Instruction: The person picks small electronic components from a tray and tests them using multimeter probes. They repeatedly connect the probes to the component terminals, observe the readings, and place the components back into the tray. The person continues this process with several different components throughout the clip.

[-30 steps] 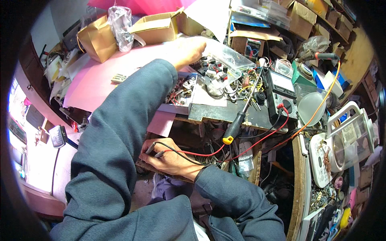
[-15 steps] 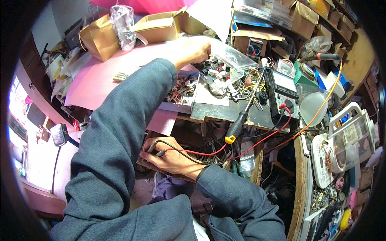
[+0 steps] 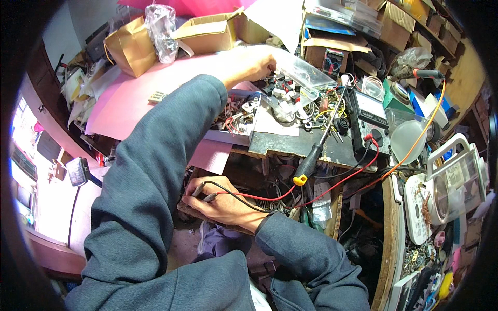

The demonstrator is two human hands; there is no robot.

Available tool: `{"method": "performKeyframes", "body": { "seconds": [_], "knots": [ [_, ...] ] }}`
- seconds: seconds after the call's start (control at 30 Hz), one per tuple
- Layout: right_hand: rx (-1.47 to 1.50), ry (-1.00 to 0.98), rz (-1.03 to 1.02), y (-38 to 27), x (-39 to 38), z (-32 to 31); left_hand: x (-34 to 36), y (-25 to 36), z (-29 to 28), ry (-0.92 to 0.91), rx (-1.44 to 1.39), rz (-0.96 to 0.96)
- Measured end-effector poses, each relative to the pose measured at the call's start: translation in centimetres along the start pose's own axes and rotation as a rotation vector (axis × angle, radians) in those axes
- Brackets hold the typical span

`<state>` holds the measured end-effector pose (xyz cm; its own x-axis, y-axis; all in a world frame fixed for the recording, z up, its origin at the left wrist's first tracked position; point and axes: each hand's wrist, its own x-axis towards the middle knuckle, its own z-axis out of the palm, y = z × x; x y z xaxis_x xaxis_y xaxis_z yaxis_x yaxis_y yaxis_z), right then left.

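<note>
My left hand (image 3: 257,63) reaches far across the bench, fingers curled down at the near left edge of a clear plastic box (image 3: 311,78) full of small black, white and red parts. Whatever those fingers hold is hidden. Low in front of my body, my right hand (image 3: 223,201) is closed around two test probes (image 3: 209,197), one on a red lead and one on a black lead. Both leads run over the wrist toward an analog multimeter (image 3: 369,111) on the right of the bench. Between hand and meter, a screwdriver (image 3: 311,160) with a black and yellow handle slants over the bench edge.
A tray of small parts (image 3: 241,114) sits beside my left sleeve on a pink sheet (image 3: 124,106). Cardboard boxes (image 3: 207,33) stand at the back. An orange-corded soldering iron (image 3: 428,74) and a white appliance with a clear cover (image 3: 417,207) are on the right. An open drawer (image 3: 249,179) lies below.
The view has shifted slightly, so the bench sits a little further right. My left fingers stay at the parts box, and my right hand keeps the probes with little movement.
</note>
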<state>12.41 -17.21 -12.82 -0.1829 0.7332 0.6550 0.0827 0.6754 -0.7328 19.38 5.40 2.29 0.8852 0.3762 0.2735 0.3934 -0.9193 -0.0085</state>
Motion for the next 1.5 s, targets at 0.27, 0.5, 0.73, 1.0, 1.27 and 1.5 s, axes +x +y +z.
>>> {"method": "performKeyframes", "body": {
  "seconds": [0.27, 0.5, 0.73, 1.0, 1.27, 1.5],
  "knots": [
    [0.004, -0.023, 0.025, 0.0, 0.1, 0.1, 0.5, -3.4, 1.7, 0.043, -0.02, -0.035],
    [0.004, -0.049, 0.088, -0.9, 0.3, -0.7, 1.7, -3.3, 0.8, -0.003, -0.295, 0.065],
    [-0.007, -0.034, 0.058, -0.2, 0.2, -0.2, -1.0, 3.0, -2.4, -0.355, -0.007, 0.176],
    [-0.016, -0.033, 0.055, -0.1, 0.1, -0.2, -1.2, 2.8, -1.2, -0.276, -0.106, 0.208],
    [-0.03, -0.028, 0.046, -0.3, 0.1, -0.3, -0.4, 2.3, 0.1, -0.301, -0.108, 0.357],
    [-0.037, -0.037, 0.058, -0.6, 0.2, -0.4, 1.3, -0.5, 3.7, -0.274, -0.336, 0.36]
  ]
}}
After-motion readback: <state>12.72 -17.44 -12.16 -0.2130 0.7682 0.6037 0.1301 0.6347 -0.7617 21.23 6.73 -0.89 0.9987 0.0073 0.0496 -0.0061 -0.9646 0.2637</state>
